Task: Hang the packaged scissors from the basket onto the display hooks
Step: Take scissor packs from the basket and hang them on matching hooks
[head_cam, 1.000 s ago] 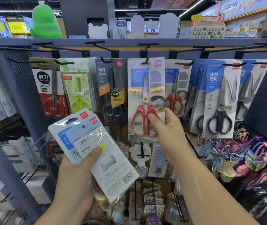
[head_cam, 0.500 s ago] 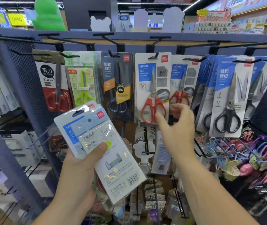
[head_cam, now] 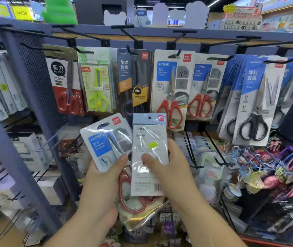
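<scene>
Two packs of scissors are held up in front of the rack, a little below the hanging row. The left grip (head_cam: 103, 186) is closed around a blue-labelled HOME pack (head_cam: 104, 143), with the thumb pressed on its front and the pack tilted to the left. Red handles (head_cam: 129, 193) show lower down in the same grip. The right grip (head_cam: 176, 166) pinches a pale pack (head_cam: 149, 157), thumb across the face and fingers behind. That pack stands nearly upright with its barcode side towards me, and it overlaps the right edge of the HOME pack.

Just above the right grip a matching red-handled pack (head_cam: 170, 90) hangs on a black hook (head_cam: 175, 54), with a second one (head_cam: 204, 90) beside it on the right. Further right and up from that grip hangs a thick stack of black-handled packs (head_cam: 256, 104).

Above the left grip hang a dark pack (head_cam: 135, 81), then a green scissors pack (head_cam: 97, 90), then a red-and-white pack (head_cam: 65, 82) furthest left. Below and to the right of the right grip hangs a tangle of coloured trinkets (head_cam: 267, 168) on cords. Left of the left grip, white boxes (head_cam: 28, 150) sit on a lower shelf.
</scene>
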Tool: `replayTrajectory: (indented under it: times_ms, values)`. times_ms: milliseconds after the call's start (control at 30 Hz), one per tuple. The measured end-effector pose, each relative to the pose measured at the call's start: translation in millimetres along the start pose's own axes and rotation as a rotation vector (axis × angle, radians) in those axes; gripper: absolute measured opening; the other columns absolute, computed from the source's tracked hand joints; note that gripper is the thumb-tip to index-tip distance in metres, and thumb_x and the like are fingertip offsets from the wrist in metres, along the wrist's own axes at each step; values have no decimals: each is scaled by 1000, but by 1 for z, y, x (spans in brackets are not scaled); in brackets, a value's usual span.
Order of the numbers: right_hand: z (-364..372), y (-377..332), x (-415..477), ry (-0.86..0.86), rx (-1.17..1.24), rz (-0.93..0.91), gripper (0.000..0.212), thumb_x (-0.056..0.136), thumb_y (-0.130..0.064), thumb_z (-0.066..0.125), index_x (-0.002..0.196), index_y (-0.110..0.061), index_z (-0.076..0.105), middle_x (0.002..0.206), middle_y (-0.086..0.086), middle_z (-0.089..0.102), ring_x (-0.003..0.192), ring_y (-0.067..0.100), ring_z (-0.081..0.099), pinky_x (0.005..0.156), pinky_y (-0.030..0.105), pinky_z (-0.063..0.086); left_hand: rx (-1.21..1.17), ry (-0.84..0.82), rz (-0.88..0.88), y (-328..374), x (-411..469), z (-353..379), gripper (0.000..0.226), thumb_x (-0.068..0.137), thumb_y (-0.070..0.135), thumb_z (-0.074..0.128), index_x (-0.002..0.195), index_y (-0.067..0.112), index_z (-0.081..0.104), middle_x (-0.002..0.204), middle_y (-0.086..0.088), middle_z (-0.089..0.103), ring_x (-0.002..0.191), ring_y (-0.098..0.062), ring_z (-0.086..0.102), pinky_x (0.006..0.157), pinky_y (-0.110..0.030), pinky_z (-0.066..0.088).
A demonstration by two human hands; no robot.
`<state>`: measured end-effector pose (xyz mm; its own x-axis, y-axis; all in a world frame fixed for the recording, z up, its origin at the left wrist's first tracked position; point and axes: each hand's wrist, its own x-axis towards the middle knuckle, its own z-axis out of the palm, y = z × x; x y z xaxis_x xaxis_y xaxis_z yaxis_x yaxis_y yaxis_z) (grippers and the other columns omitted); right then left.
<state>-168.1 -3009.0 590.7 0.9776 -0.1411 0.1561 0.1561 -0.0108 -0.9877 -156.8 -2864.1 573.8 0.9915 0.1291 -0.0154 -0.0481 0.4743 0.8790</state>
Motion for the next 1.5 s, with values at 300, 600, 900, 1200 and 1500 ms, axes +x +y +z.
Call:
replayTrajectory:
  times_ms: [300,600,900,1200,1500]
  values:
    - [1,-4,15,91,-228,-187,43,104,-7,57,130,-41,61,120,-22,72,112,-1,67,96,33,57,70,105,92,10,11,-32,37,91,13,77,124,27,70,116,4,80,112,-24,75,102,-50,56]
    - [79,-2,20,-129,-179,-66,28,104,-53,47,126,-44,61,126,-20,69,119,0,64,105,36,52,132,-47,92,39,39,-66,40,93,3,71,128,23,70,121,0,79,114,-23,75,104,-50,55]
    - [114,-14,56,-122,-154,89,51,80,-13,88,126,-16,66,104,2,81,95,20,79,82,41,64,186,-259,-53,75,72,-122,43,85,10,73,127,17,71,114,-9,80,100,-32,79,75,-40,66]
    - [155,-25,73,33,-53,-66,19,105,-12,59,115,-25,68,112,1,79,104,25,76,92,51,61,189,-184,-44,91,101,-160,44,79,20,77,123,24,73,112,-1,81,104,-23,78,94,-45,58]
    - [170,-97,111,270,-203,-476,31,103,-31,57,96,-5,73,96,30,70,87,51,65,78,65,56,107,-103,-18,113,128,-168,40,84,15,76,123,24,73,114,-9,80,105,-37,76,100,-60,56]
